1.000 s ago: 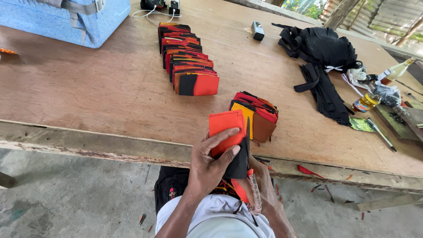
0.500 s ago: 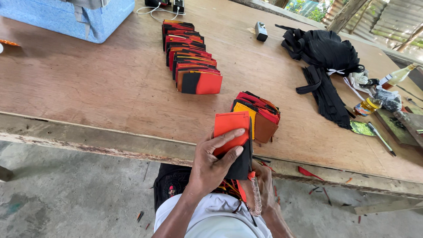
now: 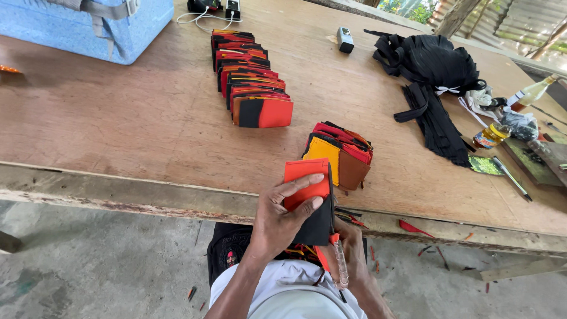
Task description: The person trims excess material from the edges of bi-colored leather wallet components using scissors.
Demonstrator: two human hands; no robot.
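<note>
both hands point(image 3: 295, 221) clasp orange-black piece point(image 3: 308, 201) between them

Few packages here. Blue box-like cooler point(image 3: 88, 26) with grey strap at far left of the desk point(image 3: 118, 130). Small jar point(image 3: 490, 134) with yellow label at right edge, clear bottle point(image 3: 533, 91) with pale label beyond it, dark plastic bag point(image 3: 520, 124) between. No signs, no screens.
</note>
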